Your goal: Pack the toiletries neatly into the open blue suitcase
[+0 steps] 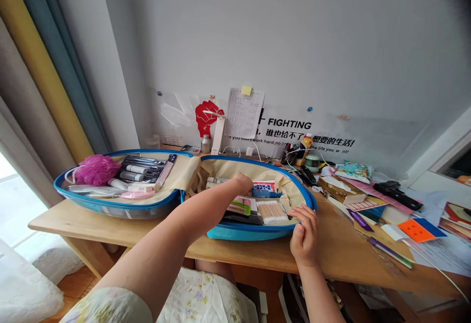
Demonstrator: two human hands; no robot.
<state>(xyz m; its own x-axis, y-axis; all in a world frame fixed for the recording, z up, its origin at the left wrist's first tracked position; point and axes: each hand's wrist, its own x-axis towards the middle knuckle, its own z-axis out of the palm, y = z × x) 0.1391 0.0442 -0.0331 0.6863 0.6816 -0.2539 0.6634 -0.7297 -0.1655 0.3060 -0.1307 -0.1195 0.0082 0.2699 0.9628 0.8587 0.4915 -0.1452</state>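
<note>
A suitcase with blue zip edges lies open on the wooden desk. My left hand (243, 183) reaches into its right half (309, 199), fingers curled down beside a blue and red package (265, 188); what they hold, if anything, is hidden. At the front right corner of that half, my right hand (305, 232) grips the rim, with its fingers over the edge and thumb outside. Near it lie a pack of cotton swabs (272, 212) and a green and pink packet (241, 206). A clear bottle (212, 181) sits behind my left forearm.
The suitcase's left half (147, 203) holds a purple bath puff (98, 169), white-capped bottles (136, 169) and dark pouches. Papers, pens and an orange and blue card (419, 230) clutter the desk (342, 257) on the right. A small jar (312, 163) stands near the wall.
</note>
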